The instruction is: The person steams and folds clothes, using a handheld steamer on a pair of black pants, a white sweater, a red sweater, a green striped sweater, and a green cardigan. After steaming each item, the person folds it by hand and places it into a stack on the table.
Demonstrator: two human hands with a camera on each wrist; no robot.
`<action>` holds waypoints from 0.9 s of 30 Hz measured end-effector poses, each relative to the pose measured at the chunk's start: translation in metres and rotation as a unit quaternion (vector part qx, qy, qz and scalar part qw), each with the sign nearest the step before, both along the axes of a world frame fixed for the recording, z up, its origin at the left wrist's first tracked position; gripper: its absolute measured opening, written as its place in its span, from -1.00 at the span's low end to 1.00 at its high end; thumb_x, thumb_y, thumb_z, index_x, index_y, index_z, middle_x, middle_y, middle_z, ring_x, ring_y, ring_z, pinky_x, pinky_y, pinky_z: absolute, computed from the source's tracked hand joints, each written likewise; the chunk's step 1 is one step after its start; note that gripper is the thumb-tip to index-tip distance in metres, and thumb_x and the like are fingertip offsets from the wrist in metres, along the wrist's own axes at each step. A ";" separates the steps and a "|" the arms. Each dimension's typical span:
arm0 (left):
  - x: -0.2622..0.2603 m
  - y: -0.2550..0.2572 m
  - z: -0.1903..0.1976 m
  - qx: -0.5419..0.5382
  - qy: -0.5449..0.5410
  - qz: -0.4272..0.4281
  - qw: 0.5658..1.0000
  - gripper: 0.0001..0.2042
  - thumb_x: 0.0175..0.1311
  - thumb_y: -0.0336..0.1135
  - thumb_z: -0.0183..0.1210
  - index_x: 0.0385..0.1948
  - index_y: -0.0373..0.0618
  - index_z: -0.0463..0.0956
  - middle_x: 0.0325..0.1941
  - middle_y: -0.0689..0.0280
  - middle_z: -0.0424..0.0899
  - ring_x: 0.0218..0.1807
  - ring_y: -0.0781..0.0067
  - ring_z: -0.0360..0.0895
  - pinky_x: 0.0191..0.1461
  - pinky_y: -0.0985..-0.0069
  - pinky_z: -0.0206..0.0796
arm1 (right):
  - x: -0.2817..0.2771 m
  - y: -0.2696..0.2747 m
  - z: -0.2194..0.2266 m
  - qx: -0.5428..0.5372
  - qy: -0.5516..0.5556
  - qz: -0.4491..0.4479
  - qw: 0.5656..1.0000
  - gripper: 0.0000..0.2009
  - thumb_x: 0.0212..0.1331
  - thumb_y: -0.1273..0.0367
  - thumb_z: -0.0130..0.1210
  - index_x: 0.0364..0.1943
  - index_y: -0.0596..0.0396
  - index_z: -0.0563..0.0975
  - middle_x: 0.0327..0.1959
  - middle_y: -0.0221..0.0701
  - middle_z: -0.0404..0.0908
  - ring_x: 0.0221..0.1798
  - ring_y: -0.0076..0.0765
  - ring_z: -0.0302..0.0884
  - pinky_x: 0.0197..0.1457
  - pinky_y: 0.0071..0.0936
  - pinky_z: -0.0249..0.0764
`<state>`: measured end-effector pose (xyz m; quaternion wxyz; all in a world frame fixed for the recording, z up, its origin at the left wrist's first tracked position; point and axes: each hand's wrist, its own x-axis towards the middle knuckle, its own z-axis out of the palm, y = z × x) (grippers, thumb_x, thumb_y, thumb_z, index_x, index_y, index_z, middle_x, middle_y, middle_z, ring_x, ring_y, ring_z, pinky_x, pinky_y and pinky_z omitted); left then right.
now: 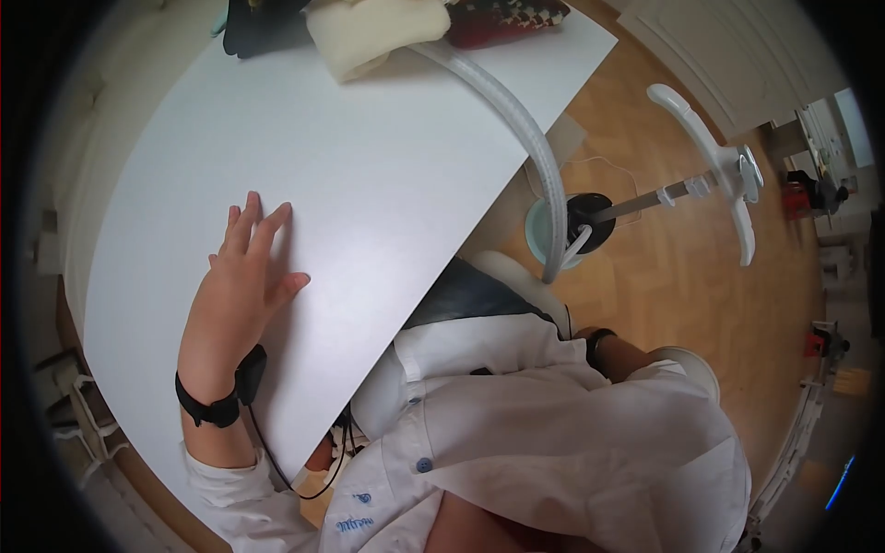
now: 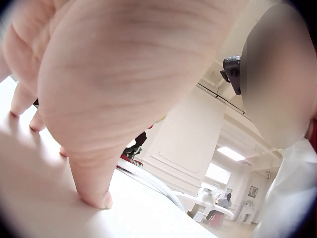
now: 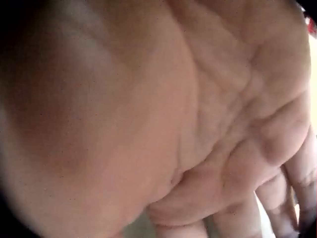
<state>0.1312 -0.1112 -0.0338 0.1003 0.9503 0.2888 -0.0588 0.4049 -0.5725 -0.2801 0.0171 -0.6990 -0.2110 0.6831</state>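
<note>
My left hand rests on the white table with its fingers spread and thumb apart. Nothing lies under the palm in the left wrist view, where the thumb and fingertips touch the tabletop. A black wristband with a small cabled device sits on that wrist. The right hand fills the right wrist view, its palm bare and its fingers loosely bent with no object in them. From the head only the right forearm and its black band show by the lap; that hand is hidden.
At the table's far edge lie a cream folded cloth, a dark item and a red patterned fabric. A ribbed grey hose runs over the edge to a garment steamer with a white hanger top on the wooden floor.
</note>
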 end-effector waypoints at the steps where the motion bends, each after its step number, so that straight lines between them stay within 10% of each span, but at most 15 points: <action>1: 0.000 -0.001 0.001 -0.001 0.002 0.002 1.000 -0.30 0.32 -0.06 0.35 0.49 0.10 0.29 0.68 0.05 0.12 0.67 -0.13 0.07 0.49 -0.26 0.26 | -0.006 -0.003 -0.005 0.001 -0.008 -0.005 1.000 -0.58 0.42 0.14 0.06 0.19 0.10 0.61 0.08 -0.35 0.69 0.10 -0.37 0.55 0.26 -0.35 0.41; 3: 0.002 -0.005 0.004 0.003 0.008 0.016 1.000 -0.34 0.32 -0.28 0.36 0.47 0.05 0.32 0.70 0.12 0.10 0.69 -0.03 0.04 0.53 0.12 0.32 | -0.013 -0.004 -0.004 -0.001 -0.023 -0.016 1.000 -0.59 0.41 0.15 0.06 0.17 0.11 0.61 0.07 -0.35 0.69 0.09 -0.37 0.55 0.24 -0.35 0.42; 27: 0.011 -0.007 0.012 -0.020 0.040 0.043 0.998 -0.30 0.25 -0.33 0.37 0.47 0.07 0.32 0.72 0.22 0.07 0.71 0.04 -0.02 0.60 0.11 0.24 | 0.010 0.013 -0.021 0.007 -0.082 0.026 0.996 -0.68 0.35 0.25 0.15 0.05 0.15 0.67 -0.04 -0.32 0.75 0.00 -0.34 0.63 0.08 -0.33 0.51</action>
